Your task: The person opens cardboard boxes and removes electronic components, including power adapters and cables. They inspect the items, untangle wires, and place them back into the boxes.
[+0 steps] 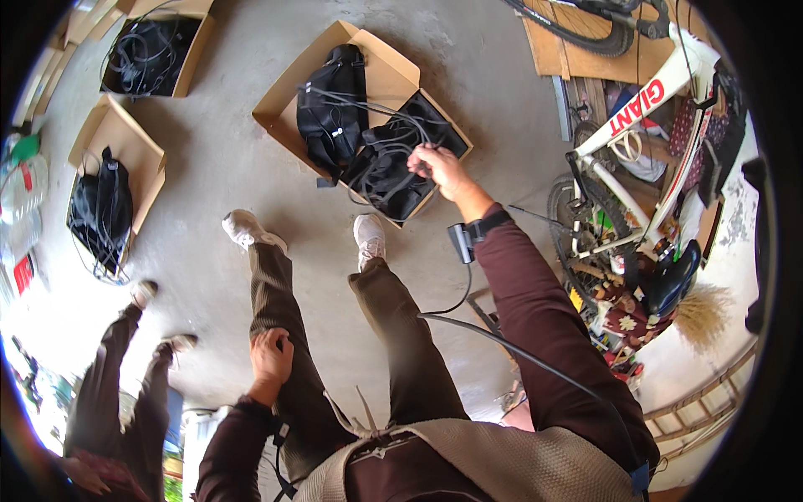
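Observation:
My right hand [439,168] is raised over an open cardboard box [389,59], its fingers closed around thin dark cables [401,119]. More loops of cable spread over black fabric gear [401,166] in the box's near right part. A black bag [332,113] with straps lies in the left part, and one strap end hangs over the rim. My left hand [271,357] rests with curled fingers on my left knee, and no object shows in it. Each wrist wears a black strap with a cable; a small device [461,243] sits on the right one.
Two more open boxes [116,125] [188,63] with black gear and cables stand at left. Another person's legs [103,383] are at lower left. A white bicycle frame [633,116], wheels and piled household goods line the right side. Plastic bottles [25,188] stand at far left.

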Motion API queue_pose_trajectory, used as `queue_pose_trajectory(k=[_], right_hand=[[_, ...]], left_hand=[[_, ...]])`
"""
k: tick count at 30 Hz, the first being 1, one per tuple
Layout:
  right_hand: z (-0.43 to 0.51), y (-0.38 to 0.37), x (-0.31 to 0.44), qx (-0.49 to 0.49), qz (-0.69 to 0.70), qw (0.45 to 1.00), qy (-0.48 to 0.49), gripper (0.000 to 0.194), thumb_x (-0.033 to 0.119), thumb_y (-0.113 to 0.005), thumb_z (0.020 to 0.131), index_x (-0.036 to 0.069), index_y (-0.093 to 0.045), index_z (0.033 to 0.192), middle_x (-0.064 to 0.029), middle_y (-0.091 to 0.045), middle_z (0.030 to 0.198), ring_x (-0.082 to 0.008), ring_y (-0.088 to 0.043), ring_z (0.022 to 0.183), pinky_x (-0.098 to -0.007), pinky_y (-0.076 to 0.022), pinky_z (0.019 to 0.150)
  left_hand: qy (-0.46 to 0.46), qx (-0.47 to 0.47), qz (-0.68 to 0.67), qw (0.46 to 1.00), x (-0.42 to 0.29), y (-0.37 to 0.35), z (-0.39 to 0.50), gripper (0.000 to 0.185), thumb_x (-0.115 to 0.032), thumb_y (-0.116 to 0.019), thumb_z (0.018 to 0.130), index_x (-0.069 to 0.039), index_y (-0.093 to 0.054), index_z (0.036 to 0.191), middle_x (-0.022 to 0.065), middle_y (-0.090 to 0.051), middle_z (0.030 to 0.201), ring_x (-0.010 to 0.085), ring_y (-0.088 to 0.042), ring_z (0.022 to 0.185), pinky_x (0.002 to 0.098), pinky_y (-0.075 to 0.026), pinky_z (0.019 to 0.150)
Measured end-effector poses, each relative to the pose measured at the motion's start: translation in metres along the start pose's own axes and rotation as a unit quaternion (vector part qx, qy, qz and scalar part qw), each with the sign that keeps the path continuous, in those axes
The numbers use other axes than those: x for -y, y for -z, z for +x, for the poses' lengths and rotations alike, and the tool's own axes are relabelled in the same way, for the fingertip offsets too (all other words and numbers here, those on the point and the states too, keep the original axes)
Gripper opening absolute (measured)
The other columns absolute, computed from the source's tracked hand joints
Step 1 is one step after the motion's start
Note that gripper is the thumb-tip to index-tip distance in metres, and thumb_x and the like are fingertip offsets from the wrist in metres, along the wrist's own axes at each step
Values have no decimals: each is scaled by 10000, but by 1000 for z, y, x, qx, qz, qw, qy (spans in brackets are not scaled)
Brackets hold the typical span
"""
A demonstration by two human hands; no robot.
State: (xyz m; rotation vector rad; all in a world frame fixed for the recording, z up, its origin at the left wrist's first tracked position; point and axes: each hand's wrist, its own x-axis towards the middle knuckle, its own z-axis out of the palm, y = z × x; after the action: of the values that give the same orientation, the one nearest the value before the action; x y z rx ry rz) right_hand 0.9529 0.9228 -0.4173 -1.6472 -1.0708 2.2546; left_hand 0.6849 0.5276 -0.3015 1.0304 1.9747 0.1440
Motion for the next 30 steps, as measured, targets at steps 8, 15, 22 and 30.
queue_pose_trajectory(k=[8,15,22,30], right_hand=[[-86,8,116,86,-102,990,54,315,329,-498,932,100,-508,716,-23,-538,715,-126,-472,684,-263,-347,643],[-174,-8,204,69,-146,986,33,310,213,-455,962,79,-463,683,-28,-437,688,-162,-434,697,-281,-334,651],[-292,-16,264,26,-129,990,50,307,212,-487,941,37,-472,689,-40,-448,704,-181,-452,691,-299,-360,649],[-404,-46,321,118,-335,931,83,336,309,-548,905,19,-496,743,-59,-536,741,-151,-523,719,-279,-425,693]], left_hand=[[94,-17,-7,995,-12,-57,4,123,-216,-551,776,-123,-622,816,65,-638,831,255,-585,872,387,-410,837],[205,-9,-91,974,-9,-105,55,233,-290,-496,836,-129,-654,895,134,-667,900,327,-621,886,418,-472,787],[2,-50,-264,963,-83,-85,155,251,-175,-545,836,-47,-623,1037,169,-650,963,327,-619,920,369,-486,799],[-407,-235,-171,866,-295,81,161,796,-142,-797,576,-112,-431,1282,124,-435,1312,322,-428,1194,423,-356,991]])
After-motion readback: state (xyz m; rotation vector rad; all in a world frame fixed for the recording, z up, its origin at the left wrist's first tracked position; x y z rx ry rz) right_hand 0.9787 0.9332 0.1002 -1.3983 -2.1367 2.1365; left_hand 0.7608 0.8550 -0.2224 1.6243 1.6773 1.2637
